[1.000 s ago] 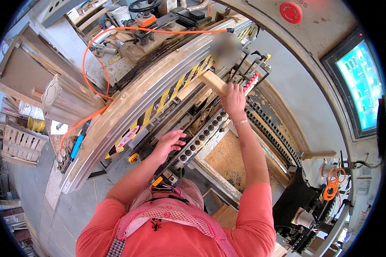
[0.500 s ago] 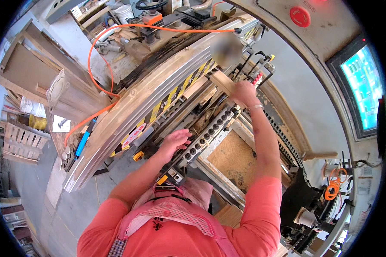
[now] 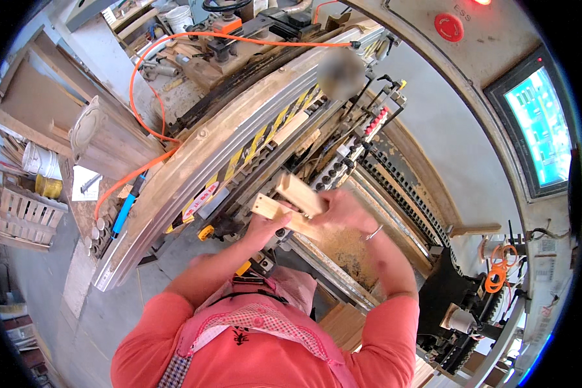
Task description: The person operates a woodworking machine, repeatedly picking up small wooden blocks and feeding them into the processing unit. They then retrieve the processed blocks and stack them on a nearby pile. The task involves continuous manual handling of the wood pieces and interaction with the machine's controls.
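Two pale wooden pieces are between my hands, above the machine bed. My left hand (image 3: 262, 230) grips the nearer wooden piece (image 3: 271, 208), which shows small holes close to its left end. The fingers of my right hand (image 3: 346, 212) are closed on the farther wooden piece (image 3: 299, 194), a thicker block with a rounded end. Its right end and that of the nearer piece run in under my right hand, so I cannot tell whether that hand grips both. Beneath them lies the rail with black round knobs (image 3: 330, 178), partly covered.
Sawdust (image 3: 349, 249) covers a panel below my right forearm. A yellow-black striped strip (image 3: 258, 147) runs along the machine's left beam. At the right stand a lit screen (image 3: 540, 126) and a red emergency button (image 3: 449, 27). An orange hose (image 3: 133, 97) loops at the upper left.
My right hand has come back toward me from the far part of the machine with wood. My left hand, open and empty before, has closed on a wooden piece.
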{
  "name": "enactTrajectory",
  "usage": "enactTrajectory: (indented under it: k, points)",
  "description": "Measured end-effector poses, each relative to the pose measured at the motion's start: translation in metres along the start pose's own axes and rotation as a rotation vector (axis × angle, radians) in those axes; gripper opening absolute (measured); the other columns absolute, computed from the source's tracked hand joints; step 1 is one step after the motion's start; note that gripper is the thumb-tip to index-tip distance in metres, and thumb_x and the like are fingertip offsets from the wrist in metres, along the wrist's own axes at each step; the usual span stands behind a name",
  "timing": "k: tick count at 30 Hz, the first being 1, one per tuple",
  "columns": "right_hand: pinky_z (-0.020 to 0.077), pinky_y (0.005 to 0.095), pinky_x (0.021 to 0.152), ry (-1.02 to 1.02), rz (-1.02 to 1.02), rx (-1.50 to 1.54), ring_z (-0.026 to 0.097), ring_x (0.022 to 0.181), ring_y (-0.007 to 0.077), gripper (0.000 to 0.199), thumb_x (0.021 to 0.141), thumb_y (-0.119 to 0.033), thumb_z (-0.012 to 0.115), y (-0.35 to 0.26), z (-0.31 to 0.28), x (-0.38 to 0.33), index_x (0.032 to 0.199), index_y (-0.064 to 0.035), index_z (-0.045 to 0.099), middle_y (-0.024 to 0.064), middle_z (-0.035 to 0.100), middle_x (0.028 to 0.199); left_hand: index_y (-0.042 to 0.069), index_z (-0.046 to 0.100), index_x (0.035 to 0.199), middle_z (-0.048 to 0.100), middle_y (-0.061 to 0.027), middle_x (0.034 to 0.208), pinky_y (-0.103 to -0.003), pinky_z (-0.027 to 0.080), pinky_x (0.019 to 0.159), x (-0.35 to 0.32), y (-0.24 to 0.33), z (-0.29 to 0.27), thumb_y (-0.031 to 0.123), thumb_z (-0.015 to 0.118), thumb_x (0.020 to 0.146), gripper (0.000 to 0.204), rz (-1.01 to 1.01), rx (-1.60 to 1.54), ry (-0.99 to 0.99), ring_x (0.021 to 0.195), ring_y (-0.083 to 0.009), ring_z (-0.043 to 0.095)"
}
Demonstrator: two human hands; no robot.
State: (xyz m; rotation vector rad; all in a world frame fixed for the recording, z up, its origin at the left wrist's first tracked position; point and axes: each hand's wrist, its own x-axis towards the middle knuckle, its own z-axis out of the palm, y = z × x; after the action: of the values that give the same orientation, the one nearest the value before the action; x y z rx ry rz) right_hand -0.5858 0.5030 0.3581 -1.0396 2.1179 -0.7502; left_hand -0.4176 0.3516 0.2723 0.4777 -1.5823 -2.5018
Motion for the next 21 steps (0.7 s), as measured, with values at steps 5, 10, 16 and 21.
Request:
enactTrajectory:
  k: [5,10,16,21]
  points:
    - [0.0535,0.0372,0.064,0.309,0.081,-0.622,0.064,0.067,0.0276,0.035,0.058,-0.033,0.077,0.035,-0.069,0.065,0.076,-0.0051,0.067,0.0142,0.063,0.07,0.007,0.05,0.1,0.064,-0.0091,0.093,-0.029,0.049,0.075,-0.026,-0.005,-0.015,0.02,0.05,0.094,0.014,0.025,0.073,0.158,0.083,-0.014,0.06]
    - [0.0543,0.0384,0.068,0.371,0.211,-0.746,0.066,0.075,0.0303,0.033,0.056,-0.03,0.077,0.084,-0.093,0.142,0.076,-0.0053,0.068,0.0157,0.066,0.079,0.005,0.05,0.091,0.062,-0.0108,0.094,-0.032,0.047,0.076,-0.048,-0.019,-0.028,0.018,0.047,0.094,0.014,0.054,0.114,0.198,0.086,-0.0171,0.059]
    - [0.0544,0.0386,0.072,0.296,0.258,-0.74,0.066,0.081,0.0308,0.041,0.057,-0.034,0.077,0.079,-0.081,0.173,0.082,-0.0028,0.069,0.0174,0.067,0.084,0.0,0.057,0.098,0.059,-0.0074,0.097,-0.029,0.044,0.08,-0.048,-0.02,-0.026,0.009,0.055,0.086,0.015,0.04,0.331,0.221,0.089,-0.0118,0.054]
    - [0.0538,0.0389,0.072,0.302,0.213,-0.728,0.065,0.084,0.0307,0.041,0.063,-0.039,0.075,0.075,-0.079,0.17,0.084,-0.0039,0.068,0.0165,0.067,0.087,-0.002,0.057,0.093,0.056,-0.0043,0.084,-0.029,0.045,0.079,-0.044,-0.011,-0.021,0.005,0.06,0.081,0.014,-0.005,0.399,0.167,0.087,-0.0116,0.054]
